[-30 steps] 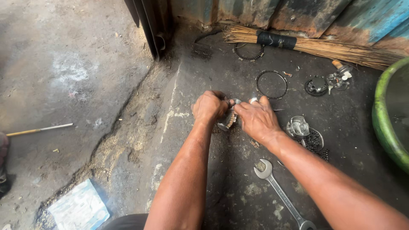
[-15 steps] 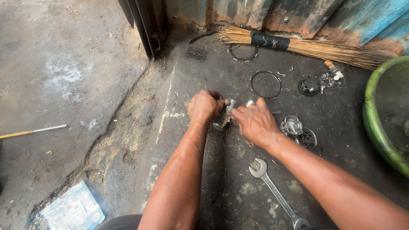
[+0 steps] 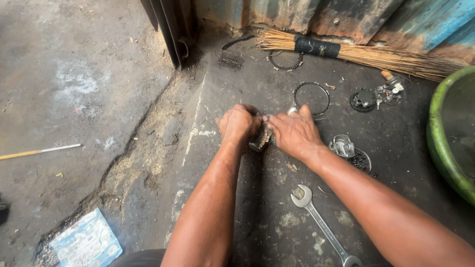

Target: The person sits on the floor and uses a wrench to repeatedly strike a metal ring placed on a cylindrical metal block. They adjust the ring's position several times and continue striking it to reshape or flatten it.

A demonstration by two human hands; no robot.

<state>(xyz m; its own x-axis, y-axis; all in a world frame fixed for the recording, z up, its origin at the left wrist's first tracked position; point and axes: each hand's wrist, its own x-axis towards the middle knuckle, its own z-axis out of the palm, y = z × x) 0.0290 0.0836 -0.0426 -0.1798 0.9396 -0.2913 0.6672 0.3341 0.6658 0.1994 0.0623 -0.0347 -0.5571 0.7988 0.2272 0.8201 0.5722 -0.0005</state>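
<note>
Both hands clasp a small greasy metal part on the oily floor.

As before, left hand (image 3: 238, 123) and right hand (image 3: 296, 133) grip the part (image 3: 261, 139), above the silver open-ended wrench (image 3: 321, 225); only the view shifted.

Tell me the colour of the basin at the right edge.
Green: the basin has a green rim, seen in the head view, the only one.

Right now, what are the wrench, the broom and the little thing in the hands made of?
The wrench looks like bare grey steel, dull and scuffed. The broom seems to be dry straw-coloured plant sticks, bound with a black band. The small part between the left hand and right hand looks like greasy metal, mostly hidden.
</note>
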